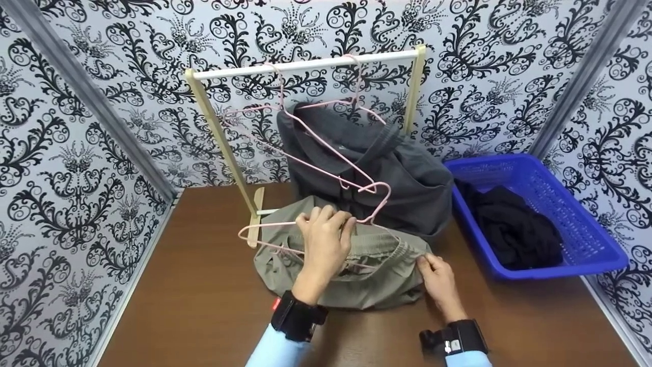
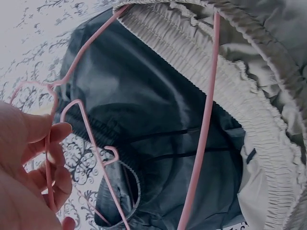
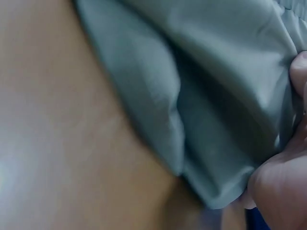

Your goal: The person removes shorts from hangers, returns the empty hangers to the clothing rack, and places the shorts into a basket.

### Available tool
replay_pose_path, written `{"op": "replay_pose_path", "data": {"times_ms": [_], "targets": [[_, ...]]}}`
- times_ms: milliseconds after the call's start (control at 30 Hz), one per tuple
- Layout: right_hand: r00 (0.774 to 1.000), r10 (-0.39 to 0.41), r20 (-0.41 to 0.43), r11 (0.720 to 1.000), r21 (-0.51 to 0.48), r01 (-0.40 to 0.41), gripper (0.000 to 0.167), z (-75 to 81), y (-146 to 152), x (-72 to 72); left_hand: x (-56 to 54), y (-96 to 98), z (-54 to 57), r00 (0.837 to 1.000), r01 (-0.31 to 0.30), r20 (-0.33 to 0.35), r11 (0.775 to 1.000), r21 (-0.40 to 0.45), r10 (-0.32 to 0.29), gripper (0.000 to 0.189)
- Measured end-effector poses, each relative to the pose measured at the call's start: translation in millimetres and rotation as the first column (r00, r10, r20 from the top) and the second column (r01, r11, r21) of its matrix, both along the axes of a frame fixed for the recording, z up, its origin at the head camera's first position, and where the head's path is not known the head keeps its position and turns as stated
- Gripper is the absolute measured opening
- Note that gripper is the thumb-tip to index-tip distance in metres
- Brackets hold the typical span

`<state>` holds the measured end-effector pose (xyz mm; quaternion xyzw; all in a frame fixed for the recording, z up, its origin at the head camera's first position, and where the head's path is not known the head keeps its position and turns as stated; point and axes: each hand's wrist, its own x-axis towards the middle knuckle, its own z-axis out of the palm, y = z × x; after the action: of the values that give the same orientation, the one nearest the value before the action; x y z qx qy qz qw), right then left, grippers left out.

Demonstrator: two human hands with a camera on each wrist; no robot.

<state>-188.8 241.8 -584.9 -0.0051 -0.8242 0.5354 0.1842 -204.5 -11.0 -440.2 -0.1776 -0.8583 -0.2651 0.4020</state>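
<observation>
My left hand [image 1: 326, 237] grips a pink clothes hanger [image 1: 270, 225] by its upper arm near the hook. In the left wrist view, the thumb and curled fingers [image 2: 60, 167] close round the hanger wire. One end of the hanger reaches inside the gathered elastic waistband [image 2: 163, 50] of olive shorts [image 1: 351, 295]. The other end sticks out to the left, over the fabric. My right hand [image 1: 440, 280] pinches the right side of the shorts near the waistband. In the right wrist view, the fabric hangs in folds beside the thumb [image 3: 300, 72].
Behind stands a small garment rack [image 1: 316, 63] with a white bar and pale wooden posts. Two pink hangers hang from it; dark grey shorts [image 1: 417, 193] hang there too. At right, a blue basket [image 1: 580, 214] holds black cloth [image 1: 519, 229]. Patterned walls enclose the brown table [image 1: 178, 295].
</observation>
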Motion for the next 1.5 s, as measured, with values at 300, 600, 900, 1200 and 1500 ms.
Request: {"op": "replay_pose_path", "data": {"times_ms": [300, 600, 900, 1200, 1500], "targets": [[0.994, -0.070, -0.083, 0.998, -0.005, 0.069, 0.035, 25.0, -11.9, -2.6, 2.9, 4.4, 13.5, 0.997, 0.013, -0.074, 0.998, 0.061, -0.008, 0.004], [0.965, -0.082, -0.249, 0.994, 0.053, 0.098, 0.028, 37.5, -22.0, 1.6, 5.3, 7.7, 18.2, 0.998, 0.027, -0.057, 0.996, 0.088, -0.022, 0.005], [0.976, -0.081, -0.203, 0.997, -0.013, 0.080, 0.009, 36.2, -19.8, 8.1, 4.6, 7.7, 15.8, 0.995, 0.050, -0.094, 0.990, 0.133, -0.038, 0.008], [0.994, -0.070, -0.089, 0.977, -0.208, 0.050, 0.028, 41.0, -14.4, 11.7, 5.6, 3.8, 18.1, 0.993, 0.057, -0.110, 0.986, 0.155, -0.040, 0.009], [0.996, -0.090, 0.003, 0.962, -0.257, 0.087, 0.029, 35.0, -9.2, 11.1, 6.9, -3.4, 23.9, 0.990, 0.052, -0.135, 0.984, 0.173, -0.029, 0.008]]}}
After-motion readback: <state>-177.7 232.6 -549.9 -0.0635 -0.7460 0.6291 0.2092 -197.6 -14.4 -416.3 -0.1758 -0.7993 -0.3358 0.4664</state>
